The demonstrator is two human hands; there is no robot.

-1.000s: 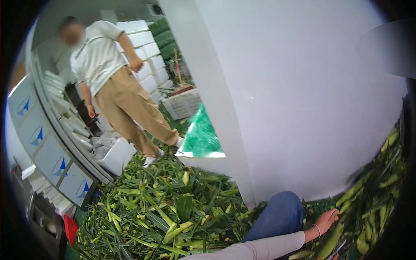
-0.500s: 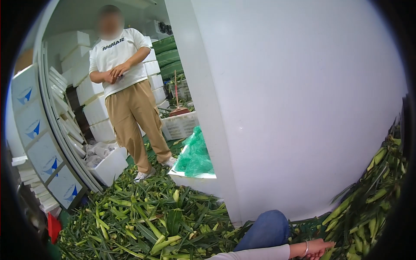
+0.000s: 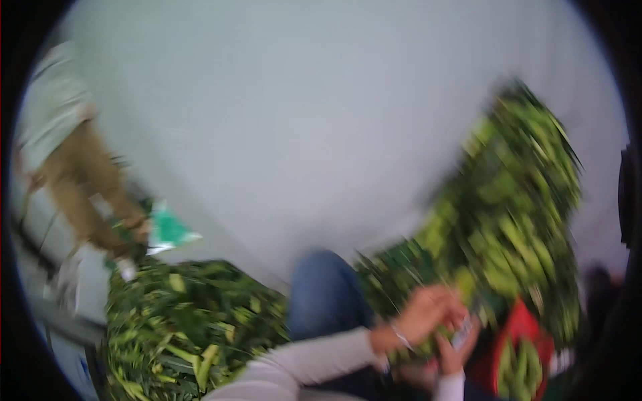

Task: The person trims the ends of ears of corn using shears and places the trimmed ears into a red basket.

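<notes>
My left hand (image 3: 426,315), with a bracelet at the wrist, reaches in from the lower middle. Its fingers are curled, and motion blur hides what they hold, if anything. Close beside it, my right hand (image 3: 461,351) is closed around a small whitish object (image 3: 463,331) too smeared to name. Behind both hands rises a tall heap of green corn ears (image 3: 515,247) in their husks. Just right of my right hand stands a red container (image 3: 546,341) with several green ears of corn (image 3: 518,374) in it.
Stripped husks and leaves (image 3: 200,321) cover the floor at left. My bent knee in jeans (image 3: 328,294) stands before a white wall (image 3: 301,134). Another person in tan trousers (image 3: 83,174) stands at far left, near green plastic (image 3: 168,228).
The view has swung to the right, bringing in the red container and my right hand. My left hand has moved from the heap's edge to beside my right hand.
</notes>
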